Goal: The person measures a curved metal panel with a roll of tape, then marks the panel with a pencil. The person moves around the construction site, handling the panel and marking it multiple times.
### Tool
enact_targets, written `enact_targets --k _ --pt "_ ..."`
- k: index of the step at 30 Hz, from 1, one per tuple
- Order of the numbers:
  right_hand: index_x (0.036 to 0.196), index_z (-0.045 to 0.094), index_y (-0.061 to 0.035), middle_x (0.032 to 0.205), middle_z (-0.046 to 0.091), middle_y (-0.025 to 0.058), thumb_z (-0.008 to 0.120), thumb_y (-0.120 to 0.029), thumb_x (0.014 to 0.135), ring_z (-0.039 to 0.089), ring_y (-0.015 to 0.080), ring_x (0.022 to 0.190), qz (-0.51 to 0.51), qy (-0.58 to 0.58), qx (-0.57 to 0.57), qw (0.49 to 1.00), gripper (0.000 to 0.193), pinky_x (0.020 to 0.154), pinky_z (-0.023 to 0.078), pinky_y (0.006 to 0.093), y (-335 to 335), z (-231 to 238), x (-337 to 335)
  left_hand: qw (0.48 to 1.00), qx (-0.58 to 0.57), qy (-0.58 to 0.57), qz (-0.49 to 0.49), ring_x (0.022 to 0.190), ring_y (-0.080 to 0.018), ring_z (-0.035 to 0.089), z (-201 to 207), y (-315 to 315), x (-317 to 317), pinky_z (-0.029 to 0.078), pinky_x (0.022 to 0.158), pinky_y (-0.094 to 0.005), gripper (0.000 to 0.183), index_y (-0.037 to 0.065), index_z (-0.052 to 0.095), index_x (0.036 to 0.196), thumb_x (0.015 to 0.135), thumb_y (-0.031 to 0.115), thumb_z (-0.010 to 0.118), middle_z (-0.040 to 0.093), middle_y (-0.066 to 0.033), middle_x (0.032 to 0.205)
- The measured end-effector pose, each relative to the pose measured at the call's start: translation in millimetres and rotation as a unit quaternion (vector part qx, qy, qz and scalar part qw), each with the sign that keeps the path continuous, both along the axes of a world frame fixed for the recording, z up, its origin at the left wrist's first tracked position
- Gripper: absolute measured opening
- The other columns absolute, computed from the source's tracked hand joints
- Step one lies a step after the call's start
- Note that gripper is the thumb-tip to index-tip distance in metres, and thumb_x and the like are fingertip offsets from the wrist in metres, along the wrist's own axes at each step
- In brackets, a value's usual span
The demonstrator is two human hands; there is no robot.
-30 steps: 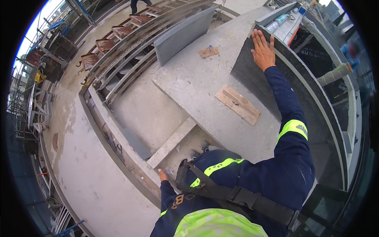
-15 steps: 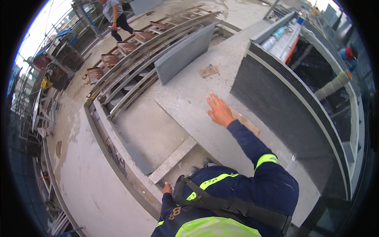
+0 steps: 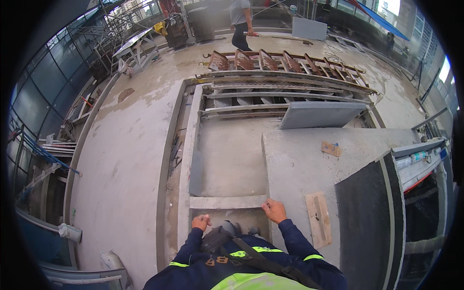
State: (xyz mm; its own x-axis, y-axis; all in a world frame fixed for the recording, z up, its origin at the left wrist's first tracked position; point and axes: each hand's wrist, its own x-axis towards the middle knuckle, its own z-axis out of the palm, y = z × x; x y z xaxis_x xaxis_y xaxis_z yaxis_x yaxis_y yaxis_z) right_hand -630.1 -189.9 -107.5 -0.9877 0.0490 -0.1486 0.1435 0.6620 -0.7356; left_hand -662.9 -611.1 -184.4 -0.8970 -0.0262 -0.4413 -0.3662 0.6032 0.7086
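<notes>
Both forearms in dark blue sleeves, rising from the lower edge. Left grip (image 3: 200,222) curled into a loose fist (nothing seen in it), knuckles up. Right grip (image 3: 274,210) slightly higher and farther out, fingers spread flat, palm down, elbow bent outward.

The person wears a navy long-sleeved jacket with yellow reflective bands, a hi-vis yellow vest and dark shoulder straps.
</notes>
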Motion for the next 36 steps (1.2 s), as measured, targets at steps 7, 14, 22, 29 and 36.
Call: enact_targets --k 7,14,22,29,36 --pt "0.155 0.049 -0.008 0.163 0.042 0.027 0.074 -0.03 0.097 0.044 0.0441 0.149 -0.025 0.261 -0.075 0.962 0.066 0.12 0.039 0.0496 -28.0 186.7 -76.0 0.906 0.379 -0.032 0.188 0.119 -0.0286 0.068 50.9 25.4 -61.7 0.056 0.095 -0.0483 0.071 0.008 0.05 0.146 0.103 0.064 0.059 0.065 -0.0155 0.133" --pt "0.163 0.036 -0.0031 0.168 0.035 0.0256 0.042 -0.06 0.108 0.029 0.0396 0.159 0.076 0.31 -0.017 0.948 0.08 0.128 0.023 0.0506 -143.9 198.2 -126.6 0.622 0.77 -0.113 0.082 0.155 -0.0371 0.034 166.9 152.5 -141.1 0.028 0.125 -0.0548 0.105 0.012 0.013 0.17 0.098 0.086 0.031 0.036 -0.0179 0.168" --pt "0.17 0.017 -0.0067 0.175 0.019 0.0188 0.025 -0.081 0.103 0.023 0.0336 0.161 -0.122 -0.102 -0.524 0.836 0.1 0.13 0.02 0.0447 -120.2 47.0 -146.2 0.735 0.619 0.071 -0.267 0.162 -0.0328 0.021 294.8 137.7 -142.8 0.011 0.13 -0.0535 0.106 0.01 0.02 0.17 0.097 0.087 0.024 0.028 -0.0172 0.173" --pt "0.169 0.021 -0.0066 0.169 0.033 0.0158 0.032 -0.085 0.099 0.037 0.0301 0.154 -0.053 -0.136 -0.762 0.631 0.105 0.126 0.03 0.0476 -182.8 100.6 -165.2 0.767 0.064 0.51 -0.385 0.161 -0.0396 0.021 156.6 109.3 -173.1 0.008 0.129 -0.0613 0.083 0.016 0.041 0.164 0.106 0.074 0.029 0.03 -0.0191 0.172" --pt "0.163 0.038 -0.0037 0.161 0.046 0.0198 0.049 -0.072 0.102 0.049 0.0346 0.147 0.161 -0.146 -0.692 0.689 0.092 0.123 0.035 0.0494 -166.7 152.0 -209.2 0.969 -0.154 -0.012 -0.195 0.148 -0.0402 0.046 -11.2 -61.7 -259.0 0.032 0.123 -0.0567 0.076 0.02 0.047 0.161 0.101 0.068 0.048 0.051 -0.0181 0.16"
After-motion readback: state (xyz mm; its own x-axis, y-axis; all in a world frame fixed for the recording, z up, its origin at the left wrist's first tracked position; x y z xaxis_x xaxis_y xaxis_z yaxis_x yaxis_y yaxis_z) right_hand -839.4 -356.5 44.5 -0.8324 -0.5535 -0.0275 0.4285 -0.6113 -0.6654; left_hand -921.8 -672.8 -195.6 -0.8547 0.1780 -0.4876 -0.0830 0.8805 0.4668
